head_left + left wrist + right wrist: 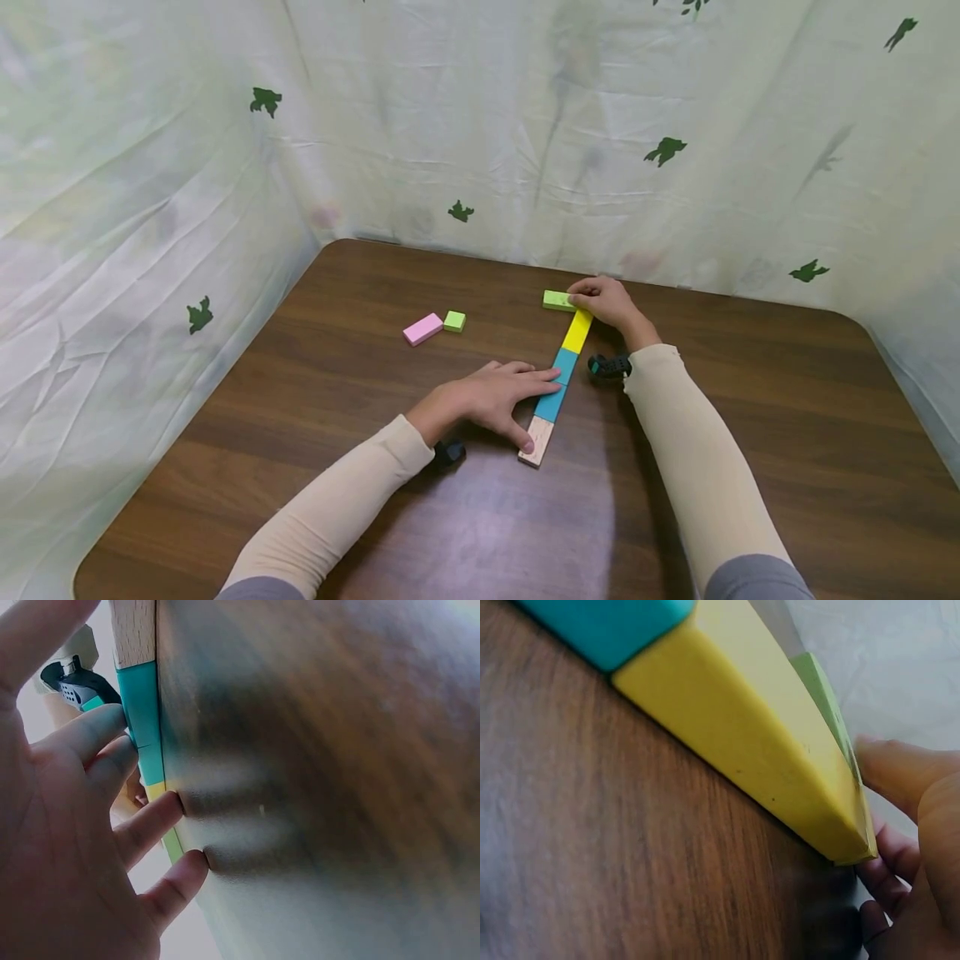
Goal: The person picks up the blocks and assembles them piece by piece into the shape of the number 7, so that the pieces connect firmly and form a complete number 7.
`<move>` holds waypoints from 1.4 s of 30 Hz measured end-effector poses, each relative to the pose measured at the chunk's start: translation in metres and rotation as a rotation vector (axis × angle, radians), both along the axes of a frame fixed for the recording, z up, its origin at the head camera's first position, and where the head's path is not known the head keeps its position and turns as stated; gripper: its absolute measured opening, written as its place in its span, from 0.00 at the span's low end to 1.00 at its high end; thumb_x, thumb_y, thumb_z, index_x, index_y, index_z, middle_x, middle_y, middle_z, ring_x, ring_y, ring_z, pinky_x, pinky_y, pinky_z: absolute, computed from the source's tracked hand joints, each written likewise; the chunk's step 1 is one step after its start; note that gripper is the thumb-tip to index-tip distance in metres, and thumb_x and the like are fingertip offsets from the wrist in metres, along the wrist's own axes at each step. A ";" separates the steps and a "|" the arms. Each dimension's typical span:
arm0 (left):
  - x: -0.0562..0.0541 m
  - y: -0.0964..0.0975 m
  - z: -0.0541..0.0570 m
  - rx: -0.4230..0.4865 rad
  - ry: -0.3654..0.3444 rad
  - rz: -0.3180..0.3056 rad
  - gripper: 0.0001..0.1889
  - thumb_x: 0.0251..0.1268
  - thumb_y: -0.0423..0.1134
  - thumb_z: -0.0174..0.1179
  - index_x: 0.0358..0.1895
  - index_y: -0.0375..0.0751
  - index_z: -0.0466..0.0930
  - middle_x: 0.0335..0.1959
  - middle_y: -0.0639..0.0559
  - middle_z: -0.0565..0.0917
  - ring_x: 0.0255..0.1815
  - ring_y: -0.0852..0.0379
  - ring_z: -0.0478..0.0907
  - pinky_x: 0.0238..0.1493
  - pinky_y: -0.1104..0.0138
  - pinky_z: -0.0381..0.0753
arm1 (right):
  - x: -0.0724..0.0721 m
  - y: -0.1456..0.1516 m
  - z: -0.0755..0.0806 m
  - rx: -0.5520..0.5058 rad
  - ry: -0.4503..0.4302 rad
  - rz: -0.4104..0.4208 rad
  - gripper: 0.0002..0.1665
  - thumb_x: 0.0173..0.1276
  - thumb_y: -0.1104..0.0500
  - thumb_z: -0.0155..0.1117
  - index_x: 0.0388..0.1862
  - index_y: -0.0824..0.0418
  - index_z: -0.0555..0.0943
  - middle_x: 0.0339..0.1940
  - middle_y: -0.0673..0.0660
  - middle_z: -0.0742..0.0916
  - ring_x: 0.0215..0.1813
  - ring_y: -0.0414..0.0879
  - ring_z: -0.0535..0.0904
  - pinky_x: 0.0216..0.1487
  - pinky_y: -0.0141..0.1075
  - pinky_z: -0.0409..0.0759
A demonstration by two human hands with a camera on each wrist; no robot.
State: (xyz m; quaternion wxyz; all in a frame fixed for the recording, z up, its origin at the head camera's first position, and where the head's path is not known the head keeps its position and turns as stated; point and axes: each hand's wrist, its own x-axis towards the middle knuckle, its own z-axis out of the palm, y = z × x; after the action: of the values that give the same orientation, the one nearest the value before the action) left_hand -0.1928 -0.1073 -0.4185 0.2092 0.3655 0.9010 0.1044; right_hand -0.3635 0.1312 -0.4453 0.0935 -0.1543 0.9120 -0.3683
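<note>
A row of flat blocks runs away from me: a plain wooden block (538,435), two blue blocks (551,405) and a yellow block (577,332). Across the row's far end lies a light green block (557,300), forming a corner with it. My right hand (609,302) pinches the green block's right end between thumb and fingers. The left hand (491,400) spreads over the near part of the row. Its thumb rests on the wooden block and a fingertip lies on the blue blocks; in the left wrist view, two other fingertips (196,861) touch the table.
Left of the row, a pink block (423,329) and a small green block (454,321) lie close together on the brown wooden table (315,400). A pale curtain (510,125) with green bird shapes hangs behind and beside the table. Each wrist wears a dark camera.
</note>
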 end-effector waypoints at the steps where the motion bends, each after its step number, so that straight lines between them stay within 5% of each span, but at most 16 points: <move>1: 0.000 0.000 0.000 -0.001 0.003 0.000 0.48 0.55 0.63 0.67 0.79 0.64 0.53 0.82 0.67 0.47 0.82 0.52 0.48 0.76 0.48 0.54 | 0.000 0.001 0.000 -0.002 0.000 0.000 0.23 0.77 0.49 0.55 0.62 0.61 0.79 0.63 0.65 0.79 0.60 0.59 0.74 0.61 0.51 0.75; 8: 0.000 -0.001 0.000 -0.002 0.002 0.006 0.48 0.56 0.63 0.67 0.79 0.64 0.53 0.82 0.68 0.46 0.82 0.52 0.48 0.77 0.48 0.53 | 0.003 0.011 0.005 0.004 0.091 0.000 0.21 0.77 0.55 0.54 0.62 0.63 0.78 0.60 0.66 0.81 0.57 0.60 0.76 0.61 0.53 0.76; 17: 0.002 -0.004 0.002 0.003 0.007 0.022 0.48 0.55 0.63 0.68 0.78 0.63 0.55 0.82 0.67 0.47 0.82 0.52 0.49 0.77 0.49 0.53 | 0.019 0.010 0.028 0.226 0.303 0.222 0.18 0.69 0.65 0.60 0.57 0.68 0.81 0.52 0.67 0.81 0.50 0.60 0.77 0.55 0.53 0.77; 28: 0.001 -0.001 0.000 0.010 -0.004 -0.002 0.47 0.56 0.63 0.67 0.79 0.63 0.54 0.83 0.66 0.47 0.82 0.51 0.49 0.77 0.48 0.54 | 0.021 0.002 0.028 0.347 0.264 0.279 0.22 0.67 0.64 0.61 0.60 0.66 0.81 0.55 0.67 0.81 0.53 0.59 0.75 0.57 0.52 0.76; 42: 0.000 -0.001 -0.002 0.009 0.007 -0.010 0.48 0.55 0.64 0.67 0.79 0.63 0.54 0.82 0.66 0.47 0.82 0.51 0.49 0.77 0.47 0.54 | 0.019 0.001 0.020 0.315 0.267 0.307 0.22 0.67 0.64 0.58 0.59 0.65 0.82 0.56 0.67 0.80 0.56 0.60 0.73 0.58 0.53 0.74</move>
State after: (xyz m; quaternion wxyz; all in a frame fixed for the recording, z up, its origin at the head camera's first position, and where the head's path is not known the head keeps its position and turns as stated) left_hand -0.1927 -0.1084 -0.4205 0.2050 0.3715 0.8993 0.1064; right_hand -0.3449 0.1326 -0.4253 0.0497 -0.3216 0.9284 -0.1793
